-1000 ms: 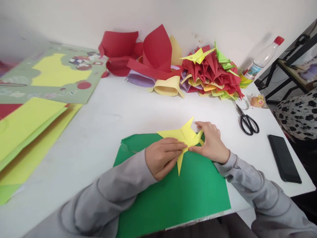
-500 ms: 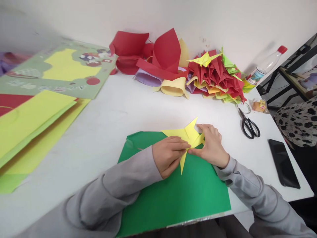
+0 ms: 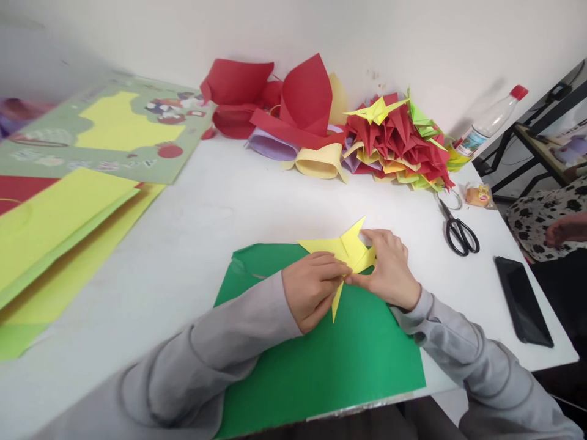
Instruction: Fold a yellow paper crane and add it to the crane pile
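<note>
A yellow folded paper star (image 3: 340, 245), with long pointed arms, lies over the far edge of a green sheet (image 3: 339, 366). My left hand (image 3: 312, 288) is closed on its lower middle, the fingers pressed together near the fold. From the other side my right hand (image 3: 392, 267) grips the star's right part, with thumb and fingers around it. The two hands meet at the star's lower edge. Part of the right arm and the lower folds are hidden behind the fingers.
Black scissors (image 3: 461, 234), a wrapped snack (image 3: 477, 194) and a phone (image 3: 523, 300) lie at the right. A bottle (image 3: 488, 125) leans near piled origami (image 3: 398, 143). Red paper shapes (image 3: 307, 95) stand at the wall. Yellow folded sheets (image 3: 59, 226) and a decorated board (image 3: 174, 165) lie left.
Both hands keep their grip on the star, which has barely shifted. Another person's hand has come into view at the far right. The view has moved slightly.
</note>
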The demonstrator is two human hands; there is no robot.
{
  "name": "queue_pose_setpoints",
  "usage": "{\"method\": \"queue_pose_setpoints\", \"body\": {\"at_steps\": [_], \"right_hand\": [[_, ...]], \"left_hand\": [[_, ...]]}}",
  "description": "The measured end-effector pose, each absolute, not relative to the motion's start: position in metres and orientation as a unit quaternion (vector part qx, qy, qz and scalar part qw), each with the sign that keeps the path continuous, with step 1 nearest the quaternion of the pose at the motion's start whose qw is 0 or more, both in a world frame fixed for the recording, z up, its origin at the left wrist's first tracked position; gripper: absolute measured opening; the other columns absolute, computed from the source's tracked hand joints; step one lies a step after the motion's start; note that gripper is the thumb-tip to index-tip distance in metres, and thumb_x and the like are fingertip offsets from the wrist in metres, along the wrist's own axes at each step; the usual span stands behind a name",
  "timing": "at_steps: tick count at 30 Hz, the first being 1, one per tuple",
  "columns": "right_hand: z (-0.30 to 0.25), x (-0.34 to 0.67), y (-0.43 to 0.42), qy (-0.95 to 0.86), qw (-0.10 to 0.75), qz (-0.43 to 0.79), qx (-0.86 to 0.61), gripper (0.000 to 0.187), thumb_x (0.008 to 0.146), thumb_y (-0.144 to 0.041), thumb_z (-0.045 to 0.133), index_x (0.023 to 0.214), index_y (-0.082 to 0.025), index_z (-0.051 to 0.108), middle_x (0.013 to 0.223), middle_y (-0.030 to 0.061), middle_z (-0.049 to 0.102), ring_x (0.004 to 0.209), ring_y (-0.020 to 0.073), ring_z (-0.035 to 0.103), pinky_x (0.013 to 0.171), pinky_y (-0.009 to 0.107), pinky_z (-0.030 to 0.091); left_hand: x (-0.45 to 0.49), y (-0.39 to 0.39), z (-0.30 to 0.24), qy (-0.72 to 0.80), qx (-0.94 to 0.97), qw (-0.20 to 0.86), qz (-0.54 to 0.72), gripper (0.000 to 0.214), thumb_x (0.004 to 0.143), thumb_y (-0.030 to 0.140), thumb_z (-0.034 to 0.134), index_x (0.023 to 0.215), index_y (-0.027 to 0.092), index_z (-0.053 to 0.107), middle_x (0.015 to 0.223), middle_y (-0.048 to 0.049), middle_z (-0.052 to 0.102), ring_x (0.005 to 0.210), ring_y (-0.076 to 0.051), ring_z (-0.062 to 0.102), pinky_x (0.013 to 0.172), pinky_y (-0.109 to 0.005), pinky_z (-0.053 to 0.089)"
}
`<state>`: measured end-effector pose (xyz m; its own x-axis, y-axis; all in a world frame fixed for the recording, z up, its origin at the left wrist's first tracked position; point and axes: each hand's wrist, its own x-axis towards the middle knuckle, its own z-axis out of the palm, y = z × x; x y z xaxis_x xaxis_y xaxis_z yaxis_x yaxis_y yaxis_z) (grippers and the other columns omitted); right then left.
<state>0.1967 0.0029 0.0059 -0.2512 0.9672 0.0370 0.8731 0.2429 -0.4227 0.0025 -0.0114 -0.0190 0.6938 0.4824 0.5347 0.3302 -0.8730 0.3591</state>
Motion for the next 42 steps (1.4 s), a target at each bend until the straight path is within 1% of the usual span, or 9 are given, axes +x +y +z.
{"method": "queue_pose_setpoints", "body": {"at_steps": [5, 9, 13, 15, 19, 26, 33, 38, 42], "right_hand": [[0.005, 0.199, 0.005, -0.772, 0.154, 0.178, -0.591, 0.077, 0.057, -0.041, 0.082, 0.124, -0.023, 0.05, 0.121, 0.009, 0.053, 0.111, 0.0304, 0.047, 0.093, 0.047, 0.036], [0.006, 0.203, 0.009, -0.765, 0.159, 0.206, -0.589, 0.074, 0.059, -0.034, 0.082, 0.125, -0.025, 0.05, 0.122, 0.0077, 0.054, 0.111, 0.0297, 0.048, 0.094, 0.047, 0.036], [0.008, 0.205, 0.012, -0.755, 0.149, 0.228, -0.596, 0.073, 0.06, -0.027, 0.081, 0.126, -0.026, 0.05, 0.122, 0.0066, 0.054, 0.111, 0.0292, 0.049, 0.095, 0.048, 0.036], [0.009, 0.205, 0.013, -0.752, 0.146, 0.238, -0.597, 0.074, 0.059, -0.025, 0.081, 0.126, -0.027, 0.05, 0.122, 0.0061, 0.054, 0.112, 0.0289, 0.049, 0.095, 0.048, 0.036], [0.009, 0.205, 0.013, -0.75, 0.153, 0.244, -0.596, 0.078, 0.059, -0.025, 0.081, 0.129, -0.028, 0.048, 0.121, 0.0061, 0.054, 0.112, 0.0294, 0.049, 0.096, 0.048, 0.035], [0.011, 0.204, 0.011, -0.753, 0.15, 0.242, -0.594, 0.082, 0.06, -0.027, 0.081, 0.134, -0.028, 0.045, 0.123, 0.0066, 0.054, 0.111, 0.029, 0.049, 0.097, 0.048, 0.035], [0.009, 0.209, 0.017, -0.75, 0.166, 0.264, -0.583, 0.08, 0.063, -0.022, 0.077, 0.136, -0.031, 0.043, 0.118, 0.004, 0.056, 0.106, 0.0263, 0.052, 0.097, 0.049, 0.036], [0.004, 0.219, 0.025, -0.756, 0.182, 0.286, -0.56, 0.078, 0.066, -0.018, 0.073, 0.137, -0.031, 0.043, 0.119, 0.0035, 0.057, 0.106, 0.0251, 0.054, 0.095, 0.046, 0.042], [0.0, 0.224, 0.029, -0.75, 0.206, 0.312, -0.546, 0.078, 0.065, -0.015, 0.073, 0.136, -0.031, 0.045, 0.118, 0.0033, 0.058, 0.105, 0.0235, 0.055, 0.097, 0.046, 0.043]], "left_hand": [[0.003, -0.012, -0.022, 0.234, 0.909, 0.108, 0.327, 0.027, 0.082, 0.008, 0.041, 0.091, 0.014, 0.067, 0.101, -0.0118, 0.072, 0.092, -0.021, 0.065, 0.09, -0.043, 0.051], [0.003, -0.012, -0.026, 0.234, 0.909, 0.098, 0.33, 0.026, 0.083, 0.008, 0.041, 0.091, 0.014, 0.065, 0.099, -0.0107, 0.072, 0.095, -0.021, 0.065, 0.091, -0.041, 0.05], [0.005, -0.014, -0.027, 0.237, 0.911, 0.083, 0.327, 0.027, 0.085, 0.008, 0.041, 0.098, 0.014, 0.063, 0.102, -0.0112, 0.071, 0.098, -0.02, 0.064, 0.094, -0.042, 0.048], [0.007, -0.015, -0.027, 0.24, 0.914, 0.071, 0.32, 0.028, 0.085, 0.009, 0.041, 0.103, 0.013, 0.062, 0.101, -0.0118, 0.07, 0.095, -0.021, 0.063, 0.093, -0.043, 0.048], [0.012, -0.017, -0.025, 0.252, 0.917, 0.062, 0.303, 0.027, 0.083, 0.014, 0.043, 0.101, 0.011, 0.063, 0.095, -0.0133, 0.067, 0.087, -0.023, 0.06, 0.087, -0.046, 0.049], [0.012, -0.02, -0.026, 0.264, 0.908, 0.087, 0.312, 0.029, 0.084, 0.016, 0.042, 0.106, 0.013, 0.061, 0.099, -0.0122, 0.068, 0.094, -0.024, 0.061, 0.093, -0.047, 0.045], [0.012, -0.022, -0.023, 0.29, 0.91, 0.081, 0.286, 0.027, 0.082, 0.017, 0.046, 0.1, 0.016, 0.065, 0.102, -0.0108, 0.069, 0.094, -0.024, 0.062, 0.095, -0.048, 0.044], [0.012, -0.023, -0.022, 0.289, 0.909, 0.075, 0.29, 0.028, 0.082, 0.016, 0.044, 0.099, 0.015, 0.066, 0.101, -0.0119, 0.069, 0.093, -0.025, 0.061, 0.095, -0.05, 0.044], [0.013, -0.023, -0.023, 0.287, 0.909, 0.073, 0.292, 0.028, 0.081, 0.016, 0.045, 0.098, 0.013, 0.067, 0.105, -0.0126, 0.069, 0.094, -0.025, 0.06, 0.095, -0.051, 0.044]]}}
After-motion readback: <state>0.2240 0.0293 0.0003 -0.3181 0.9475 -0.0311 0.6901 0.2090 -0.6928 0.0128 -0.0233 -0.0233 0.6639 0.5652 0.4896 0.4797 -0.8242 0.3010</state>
